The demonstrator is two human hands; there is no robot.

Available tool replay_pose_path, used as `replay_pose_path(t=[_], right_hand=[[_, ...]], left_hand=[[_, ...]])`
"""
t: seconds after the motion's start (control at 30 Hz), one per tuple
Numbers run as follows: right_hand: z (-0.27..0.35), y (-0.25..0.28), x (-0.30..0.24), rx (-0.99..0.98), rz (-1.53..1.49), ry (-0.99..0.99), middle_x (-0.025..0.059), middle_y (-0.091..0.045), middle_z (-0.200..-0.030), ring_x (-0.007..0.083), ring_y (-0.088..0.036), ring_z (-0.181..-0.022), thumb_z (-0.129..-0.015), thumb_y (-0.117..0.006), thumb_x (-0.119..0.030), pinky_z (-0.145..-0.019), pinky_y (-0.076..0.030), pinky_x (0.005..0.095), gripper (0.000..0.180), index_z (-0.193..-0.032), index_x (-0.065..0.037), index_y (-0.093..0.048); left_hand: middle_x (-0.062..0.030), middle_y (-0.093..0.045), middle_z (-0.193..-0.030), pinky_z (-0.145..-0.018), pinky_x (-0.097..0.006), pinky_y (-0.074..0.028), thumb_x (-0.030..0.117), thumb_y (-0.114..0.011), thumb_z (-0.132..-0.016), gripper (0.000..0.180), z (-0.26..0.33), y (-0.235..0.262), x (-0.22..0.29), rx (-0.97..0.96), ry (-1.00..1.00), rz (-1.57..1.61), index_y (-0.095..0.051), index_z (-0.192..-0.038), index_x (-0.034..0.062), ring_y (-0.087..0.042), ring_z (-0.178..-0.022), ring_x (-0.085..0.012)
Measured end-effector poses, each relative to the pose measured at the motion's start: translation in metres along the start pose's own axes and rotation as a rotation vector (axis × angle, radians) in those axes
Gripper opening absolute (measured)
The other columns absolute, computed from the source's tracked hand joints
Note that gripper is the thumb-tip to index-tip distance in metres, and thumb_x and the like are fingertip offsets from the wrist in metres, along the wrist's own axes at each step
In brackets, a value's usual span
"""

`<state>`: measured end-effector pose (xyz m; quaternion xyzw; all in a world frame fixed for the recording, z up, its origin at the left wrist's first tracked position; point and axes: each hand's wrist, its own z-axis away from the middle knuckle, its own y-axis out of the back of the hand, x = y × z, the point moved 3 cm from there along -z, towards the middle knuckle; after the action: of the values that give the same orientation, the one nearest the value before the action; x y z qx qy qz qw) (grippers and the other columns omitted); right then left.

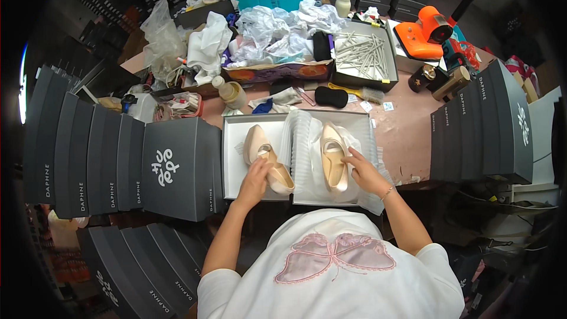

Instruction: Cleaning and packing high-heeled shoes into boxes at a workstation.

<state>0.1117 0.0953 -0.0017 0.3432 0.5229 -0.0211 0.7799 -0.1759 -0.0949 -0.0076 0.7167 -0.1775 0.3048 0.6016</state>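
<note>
Two pale beige pointed shoes lie toe-away in a shallow white-lined shoebox (pixel 234 184), whose two halves spread out before me. My left hand (pixel 254 182) is closed on the side of the left shoe (pixel 256 140), which lies slanted, with its heel toward the middle. At the outer side of the right shoe (pixel 335 172) is my right hand (pixel 367 172), fingers apart and touching its rim. White tissue paper (pixel 351 140) lies around that shoe. Beneath it, ribbed clear padding (pixel 302 168) covers the right half and its edge spills toward my right wrist.
Dark grey shoeboxes (pixel 180 168) line the left side; more boxes (pixel 481 127) stand at right. Behind the work area are a carton of crumpled paper (pixel 277 72), a tray of white sticks (pixel 361 53), a pump bottle (pixel 230 93), a brush (pixel 371 94) and an orange stand (pixel 420 38).
</note>
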Motion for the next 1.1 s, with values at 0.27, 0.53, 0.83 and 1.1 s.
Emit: replay_pose_path(t=[0.27, 0.53, 0.83, 1.1], right_hand=[[0.012, -0.046, -0.064, -0.041, 0.286, -0.165, 0.0319, -0.03, -0.142, 0.0432, -0.057, -0.107, -0.068, -0.078, -0.035, -0.085, -0.049, 0.0418, 0.054, -0.105, -0.003, -0.054], [0.044, -0.011, -0.025, 0.196, -0.042, 0.02, 0.0269, -0.038, -0.137, 0.0409, -0.052, -0.113, -0.066, -0.078, -0.019, -0.085, -0.047, 0.0382, 0.038, -0.082, -0.004, -0.048], [0.1, -0.001, -0.061, 0.264, 0.109, 0.336, 0.0209, -0.036, -0.139, 0.0401, -0.046, -0.12, -0.06, -0.083, -0.01, -0.092, -0.047, 0.0403, 0.038, -0.081, -0.005, -0.052], [0.101, -0.012, -0.055, 0.417, 0.059, 0.421, 0.0261, -0.014, -0.149, 0.0437, -0.027, -0.136, -0.063, -0.083, -0.01, -0.106, -0.038, 0.0429, 0.099, -0.142, -0.011, -0.024]], left_hand=[[-0.0156, -0.064, -0.101, -0.081, -0.033, -0.049, 0.005, -0.058, -0.088, 0.023, -0.033, -0.004, 0.081, 0.198, 0.12, 0.352, -0.061, -0.109, -0.0026, -0.063, -0.092, -0.0247], [-0.0203, -0.055, -0.122, -0.09, -0.034, -0.049, 0.02, -0.069, -0.086, 0.062, -0.081, -0.081, 0.069, -0.227, 0.388, 0.698, -0.039, -0.136, -0.002, -0.057, -0.109, -0.0247], [-0.0129, -0.038, -0.138, -0.101, -0.039, -0.04, 0.035, -0.073, -0.082, 0.089, -0.099, -0.093, 0.123, -0.068, 0.395, 1.532, -0.017, -0.147, 0.0092, -0.039, -0.128, -0.0242], [-0.0105, -0.04, -0.131, -0.103, -0.036, -0.039, 0.023, -0.078, -0.075, 0.086, -0.122, -0.057, 0.163, 0.044, 0.168, 1.519, -0.027, -0.141, 0.0044, -0.043, -0.122, -0.0213]])
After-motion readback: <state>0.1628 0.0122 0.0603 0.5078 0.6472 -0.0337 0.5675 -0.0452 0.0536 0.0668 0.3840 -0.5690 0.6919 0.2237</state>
